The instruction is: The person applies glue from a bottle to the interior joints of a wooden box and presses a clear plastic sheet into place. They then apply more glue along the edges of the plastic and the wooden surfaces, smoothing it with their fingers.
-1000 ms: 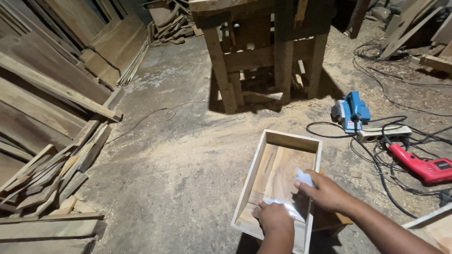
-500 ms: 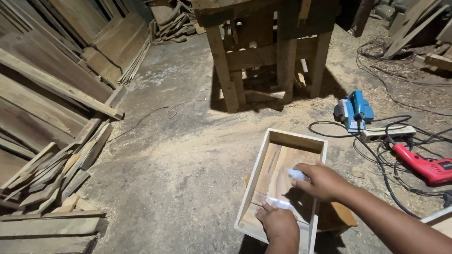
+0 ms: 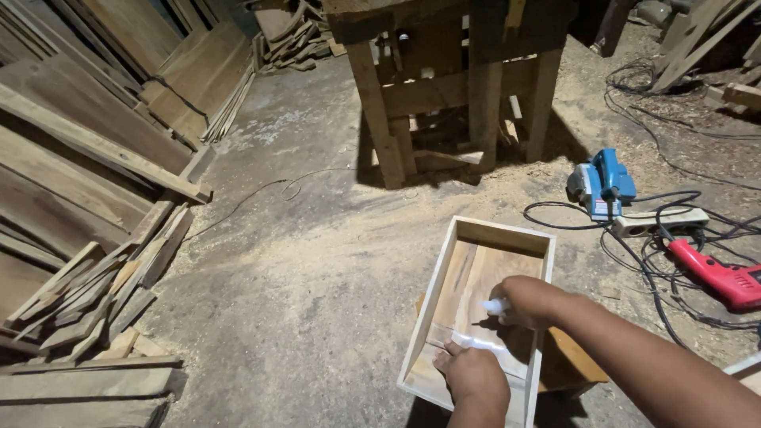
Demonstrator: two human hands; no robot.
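- The right hand [image 3: 529, 301] was closed around a small white bottle [image 3: 496, 306] inside the wooden box [image 3: 468, 238].
- The left hand [image 3: 473, 372], fingers spread, pressed on the box's bottom.
- The box sat on the dusty floor [image 3: 317, 269].

I count one open wooden box [image 3: 507, 238] on the floor, and everything else I place from it. Two hands are inside it: one left hand [image 3: 476, 379], one right hand [image 3: 527, 301]. One white tube [image 3: 495, 306] sits in the right hand. Beyond the box to the right I see one blue planer [image 3: 602, 182], one power strip [image 3: 662, 222] and one red drill [image 3: 717, 273]. Behind the box stands one wooden workbench [image 3: 452, 87].
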